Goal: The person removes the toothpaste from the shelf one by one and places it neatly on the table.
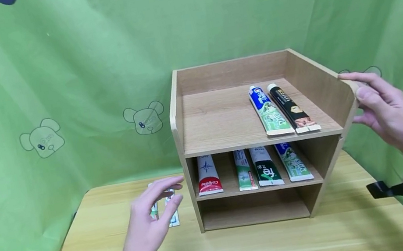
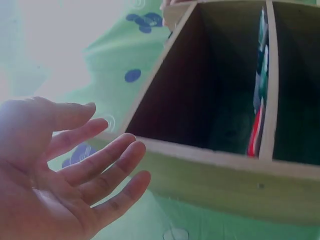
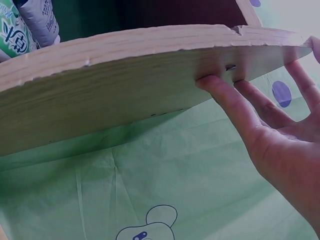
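A wooden three-level shelf (image 1: 245, 147) stands on the table. My right hand (image 1: 386, 108) touches its right side panel near the top front corner; in the right wrist view, spread fingertips press the panel's outer face (image 3: 125, 95). On the top level lie a blue-and-green toothpaste tube (image 1: 271, 109) and a black toothpaste tube (image 1: 292, 106). Several more tubes lie on the middle level, including a red-and-white Colgate tube (image 1: 208, 175). My left hand (image 1: 147, 223) hovers left of the shelf with fingers loosely bent and nothing held. Behind it, partly hidden, are green-and-white items (image 1: 173, 212).
The light wooden table (image 1: 109, 221) extends on both sides of the shelf and in front of it. A green curtain (image 1: 96, 72) with printed bear heads hangs behind and around. The shelf's bottom compartment (image 1: 253, 209) sits just above the tabletop.
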Action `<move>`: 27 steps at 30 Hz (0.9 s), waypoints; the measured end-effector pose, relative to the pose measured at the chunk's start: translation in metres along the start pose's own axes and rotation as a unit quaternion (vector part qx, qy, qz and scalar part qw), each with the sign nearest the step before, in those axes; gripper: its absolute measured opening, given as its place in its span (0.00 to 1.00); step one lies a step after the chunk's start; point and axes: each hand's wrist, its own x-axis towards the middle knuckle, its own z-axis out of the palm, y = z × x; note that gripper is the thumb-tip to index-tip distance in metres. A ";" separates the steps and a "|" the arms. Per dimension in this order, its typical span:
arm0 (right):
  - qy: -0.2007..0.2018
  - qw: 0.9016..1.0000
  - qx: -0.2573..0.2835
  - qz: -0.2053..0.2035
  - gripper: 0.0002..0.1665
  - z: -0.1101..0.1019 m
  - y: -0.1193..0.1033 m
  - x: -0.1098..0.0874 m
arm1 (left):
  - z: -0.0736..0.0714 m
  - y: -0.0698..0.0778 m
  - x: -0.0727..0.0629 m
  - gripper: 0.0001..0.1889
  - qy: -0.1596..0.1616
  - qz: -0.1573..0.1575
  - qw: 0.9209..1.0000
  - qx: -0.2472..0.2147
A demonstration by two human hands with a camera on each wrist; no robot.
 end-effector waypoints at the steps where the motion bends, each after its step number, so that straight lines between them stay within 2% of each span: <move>1: 0.000 1.000 0.002 -0.002 0.28 0.000 0.000 0.000 | 0.003 0.002 0.001 0.20 0.002 0.006 1.000 0.000; 11: -0.005 1.000 0.004 -0.007 0.28 0.000 0.001 0.001 | 0.037 0.025 0.014 0.18 -0.008 0.034 0.998 -0.045; 20: 0.000 1.000 -0.006 -0.004 0.28 -0.002 -0.001 -0.002 | 0.052 0.043 0.035 0.17 -0.016 0.065 0.996 -0.066; 27: -0.005 1.000 -0.005 -0.002 0.28 -0.001 0.000 0.000 | 0.064 0.047 0.057 0.16 -0.003 0.104 0.992 -0.075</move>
